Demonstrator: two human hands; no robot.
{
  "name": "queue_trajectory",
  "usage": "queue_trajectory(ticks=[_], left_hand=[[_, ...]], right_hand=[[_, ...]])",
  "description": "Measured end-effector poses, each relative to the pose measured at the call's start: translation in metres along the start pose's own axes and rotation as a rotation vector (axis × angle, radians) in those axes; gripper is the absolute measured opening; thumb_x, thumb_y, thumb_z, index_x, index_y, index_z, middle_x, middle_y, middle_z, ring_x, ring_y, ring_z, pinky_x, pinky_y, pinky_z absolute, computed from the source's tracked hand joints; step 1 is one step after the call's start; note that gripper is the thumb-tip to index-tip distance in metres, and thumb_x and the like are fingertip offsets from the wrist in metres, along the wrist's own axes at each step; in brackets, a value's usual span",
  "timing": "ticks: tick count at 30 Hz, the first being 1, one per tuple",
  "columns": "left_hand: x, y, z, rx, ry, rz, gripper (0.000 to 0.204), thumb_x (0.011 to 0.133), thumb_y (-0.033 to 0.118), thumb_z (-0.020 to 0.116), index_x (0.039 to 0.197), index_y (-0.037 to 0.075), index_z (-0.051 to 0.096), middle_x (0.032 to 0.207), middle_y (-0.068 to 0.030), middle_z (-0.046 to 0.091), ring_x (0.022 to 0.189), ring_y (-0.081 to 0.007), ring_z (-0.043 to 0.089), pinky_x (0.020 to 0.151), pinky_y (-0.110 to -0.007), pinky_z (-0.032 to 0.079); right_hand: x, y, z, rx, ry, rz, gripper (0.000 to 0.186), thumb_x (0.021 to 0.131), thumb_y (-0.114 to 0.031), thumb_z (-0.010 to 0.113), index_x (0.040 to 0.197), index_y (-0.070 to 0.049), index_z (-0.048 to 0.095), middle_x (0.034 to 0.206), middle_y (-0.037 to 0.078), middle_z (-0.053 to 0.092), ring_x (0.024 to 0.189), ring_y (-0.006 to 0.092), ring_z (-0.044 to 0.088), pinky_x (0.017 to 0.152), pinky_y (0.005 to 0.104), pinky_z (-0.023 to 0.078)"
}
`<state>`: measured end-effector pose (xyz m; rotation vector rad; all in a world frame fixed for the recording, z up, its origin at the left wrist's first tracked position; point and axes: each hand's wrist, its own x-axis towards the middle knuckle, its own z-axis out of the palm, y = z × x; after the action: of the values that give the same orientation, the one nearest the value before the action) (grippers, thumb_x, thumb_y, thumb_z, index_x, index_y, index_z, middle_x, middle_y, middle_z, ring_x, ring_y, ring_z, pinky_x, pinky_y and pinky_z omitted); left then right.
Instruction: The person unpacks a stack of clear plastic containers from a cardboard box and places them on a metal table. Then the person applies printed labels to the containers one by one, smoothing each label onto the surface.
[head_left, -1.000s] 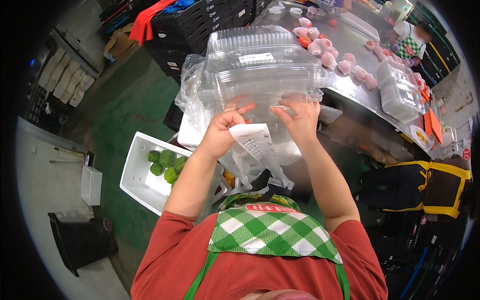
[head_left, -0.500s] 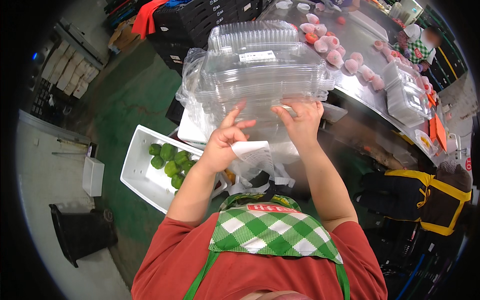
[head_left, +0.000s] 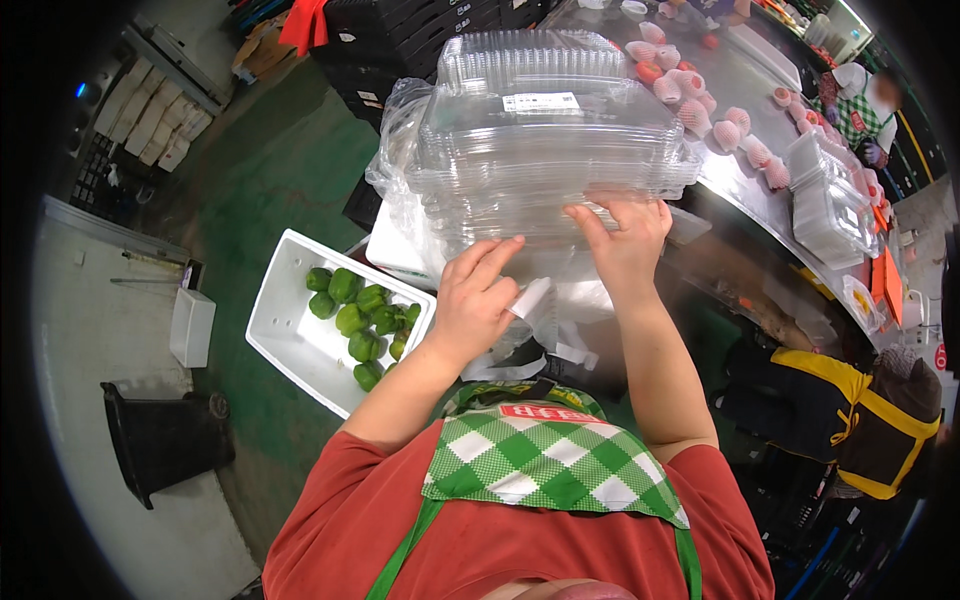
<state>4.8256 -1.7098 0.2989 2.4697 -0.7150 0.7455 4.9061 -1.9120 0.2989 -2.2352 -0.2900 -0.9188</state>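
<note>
A tall stack of clear plastic containers (head_left: 550, 140) stands before me, with a white label (head_left: 541, 103) on its upper part. My right hand (head_left: 630, 245) is closed at the near rim of the stack, thumb and fingers on the clear plastic. To its left, my left hand (head_left: 478, 300) has its fingertips stretched toward the stack's near side. A white strip of label paper (head_left: 532, 298) is held under that hand's fingers and hangs beside them. Crumpled clear plastic wrapping (head_left: 405, 150) lies along the stack's left side.
A white foam box (head_left: 290, 375) with green bell peppers (head_left: 351, 320) sits at lower left. Black crates (head_left: 400, 50) rise behind. On the metal table (head_left: 730, 185) at right are net-wrapped fruit (head_left: 692, 117) and more clear containers (head_left: 830, 210); a co-worker (head_left: 862, 110) stands beyond it.
My left hand has turned and come nearer my right hand, its fingers now closer together. The paper strip in it has swung narrower. My right hand keeps its place at the stack's rim.
</note>
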Motion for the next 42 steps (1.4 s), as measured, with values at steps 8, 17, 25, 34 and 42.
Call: queue_trajectory(ticks=[8,17,25,34,42], left_hand=[[0.011,0.0,0.006,0.041,-0.026,-0.017,0.018,0.061,0.005,0.073,0.067,0.007,0.057,0.13,-0.0099,0.064,0.115,-0.0311,0.057,0.085,-0.042,0.046],[0.032,-0.002,-0.004,0.039,-0.021,0.048,0.018,0.064,0.008,0.077,0.065,0.007,0.059,0.138,-0.0132,0.061,0.11,-0.0305,0.061,0.082,-0.04,0.047],[0.033,-0.027,-0.017,-0.123,-0.241,0.005,0.018,0.064,0.007,0.077,0.068,0.007,0.059,0.149,-0.0169,0.049,0.116,-0.035,0.059,0.091,-0.046,0.049],[0.048,-0.058,-0.008,-0.407,-0.229,0.135,0.019,0.072,0.018,0.081,0.069,0.009,0.064,0.157,-0.0178,0.039,0.141,-0.0431,0.038,0.112,-0.05,0.034],[0.045,-0.055,-0.009,-0.425,-0.33,0.14,0.019,0.072,0.014,0.079,0.068,0.007,0.062,0.155,-0.0177,0.042,0.132,-0.0383,0.05,0.101,-0.041,0.047]], right_hand=[[0.002,0.001,0.002,-0.033,0.009,-0.024,0.028,0.075,-0.039,0.082,0.085,-0.013,0.076,0.086,0.0,0.073,0.092,0.0205,0.062,0.1,0.045,0.033],[0.01,-0.001,-0.008,-0.051,-0.041,-0.102,0.027,0.084,-0.028,0.077,0.102,-0.009,0.073,0.099,0.004,0.073,0.099,0.0238,0.062,0.095,0.04,0.038],[-0.019,-0.042,-0.065,-0.257,-0.207,-0.137,0.058,0.079,-0.028,0.08,0.128,-0.003,0.06,0.126,0.015,0.064,0.121,0.034,0.057,0.108,0.0465,0.037],[0.052,-0.063,-0.02,-0.459,-0.017,-0.541,0.078,0.069,-0.018,0.076,0.143,-0.022,0.052,0.143,0.012,0.049,0.131,0.0346,0.046,0.107,0.0524,0.036],[0.09,-0.07,-0.025,-0.45,-0.029,-0.596,0.066,0.059,-0.019,0.077,0.122,-0.01,0.059,0.108,0.004,0.054,0.102,0.0232,0.054,0.085,0.0376,0.042]])
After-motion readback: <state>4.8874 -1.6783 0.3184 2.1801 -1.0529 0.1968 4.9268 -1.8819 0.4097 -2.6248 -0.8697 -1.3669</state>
